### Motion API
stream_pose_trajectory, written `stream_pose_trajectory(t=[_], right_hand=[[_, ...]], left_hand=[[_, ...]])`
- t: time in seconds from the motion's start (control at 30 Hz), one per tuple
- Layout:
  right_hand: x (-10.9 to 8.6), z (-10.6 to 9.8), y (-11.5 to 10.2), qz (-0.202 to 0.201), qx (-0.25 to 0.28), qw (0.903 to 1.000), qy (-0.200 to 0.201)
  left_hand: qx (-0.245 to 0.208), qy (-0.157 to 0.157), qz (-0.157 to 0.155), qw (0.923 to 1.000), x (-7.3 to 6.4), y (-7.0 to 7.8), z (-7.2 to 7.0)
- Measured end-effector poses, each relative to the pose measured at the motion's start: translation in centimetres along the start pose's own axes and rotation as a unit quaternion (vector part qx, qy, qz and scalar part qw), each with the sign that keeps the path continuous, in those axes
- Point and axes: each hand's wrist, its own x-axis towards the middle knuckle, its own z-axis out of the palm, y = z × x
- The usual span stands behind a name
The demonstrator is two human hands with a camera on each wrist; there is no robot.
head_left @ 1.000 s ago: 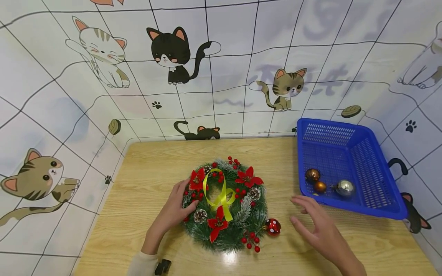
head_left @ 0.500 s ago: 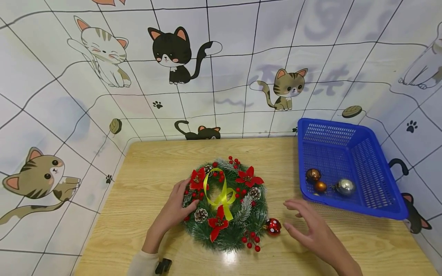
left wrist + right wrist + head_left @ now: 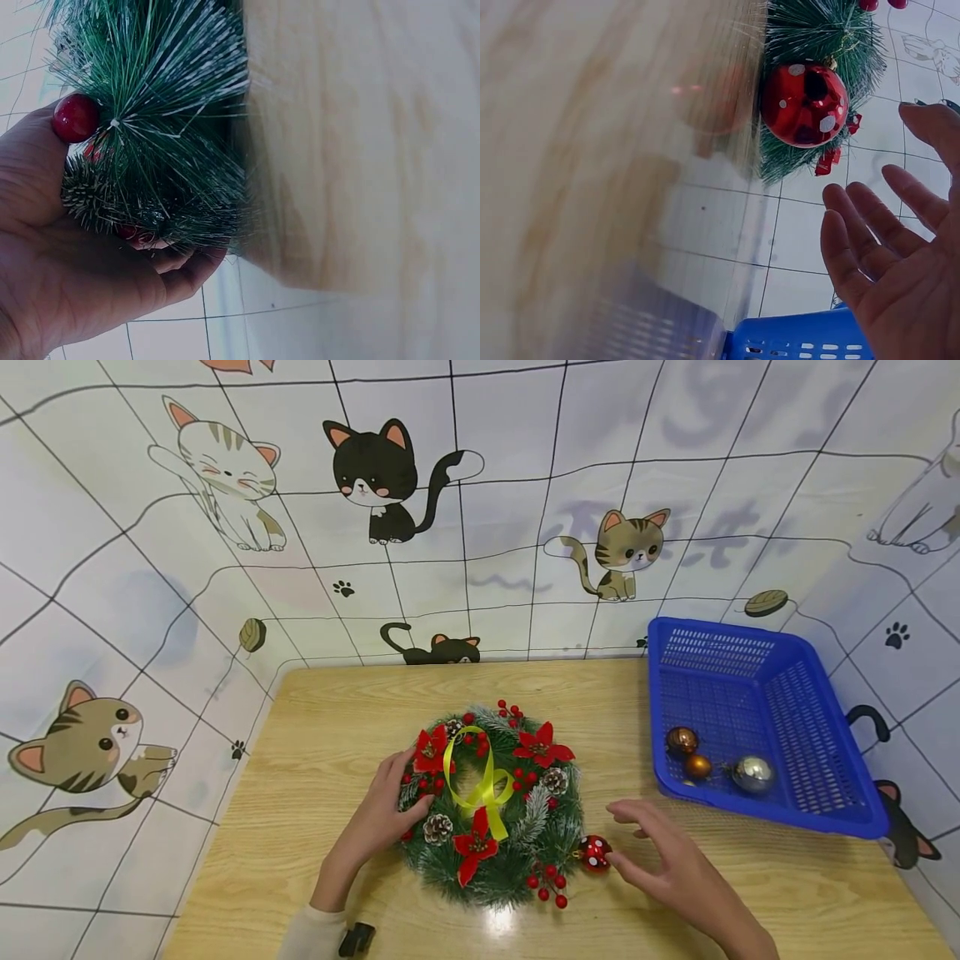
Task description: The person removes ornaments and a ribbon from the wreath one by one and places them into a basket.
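A green wreath [image 3: 452,870] with red flowers, berries, pinecones and a yellow ribbon [image 3: 488,777] lies on the wooden table. My left hand [image 3: 377,817] holds its left side, thumb near a red berry [image 3: 76,118] and fingers curled about the needles in the left wrist view. At the wreath's lower right edge sits a red bauble [image 3: 596,853] with white dots. Just to the right of it, my right hand [image 3: 675,875] has its fingers spread and holds nothing. The right wrist view shows a gap between those fingers [image 3: 870,232] and the bauble [image 3: 806,105].
To the right stands a blue plastic basket [image 3: 843,760]. Inside are a silver bauble [image 3: 752,773], a brown bauble [image 3: 682,741] and a smaller orange bauble [image 3: 697,767]. A small black object [image 3: 356,939] lies by the left sleeve. Cat-print walls border the table.
My right hand has moved left, from beside the basket toward the red dotted bauble. The left hand and the wreath have stayed in place.
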Motion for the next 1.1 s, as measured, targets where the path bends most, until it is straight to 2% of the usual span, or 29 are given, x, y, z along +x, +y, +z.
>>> stream_pose_trajectory(t=[0.23,0.47,0.57,0.87,1.1], right_hand=[[0.2,0.1,-0.3,0.02,0.0,0.9995,-0.023],[-0.1,0.5,-0.3,0.044,0.009,0.9977,-0.05],[-0.1,0.7,-0.2,0.045,0.018,0.9971,-0.059],[0.1,1.1,-0.2,0.03,0.017,0.9961,-0.081],[0.0,1.3,-0.2,0.016,0.013,0.9965,-0.081]], left_hand=[[0.003,-0.009,-0.014,0.9999,0.0,-0.1,0.0],[0.005,-0.002,-0.002,1.0,0.0,-0.2,0.0],[0.008,0.002,0.005,1.0,0.1,-0.3,0.1],[0.0,-0.007,-0.007,1.0,0.0,-0.3,0.0],[0.001,-0.007,-0.002,1.0,0.1,-0.5,0.1]])
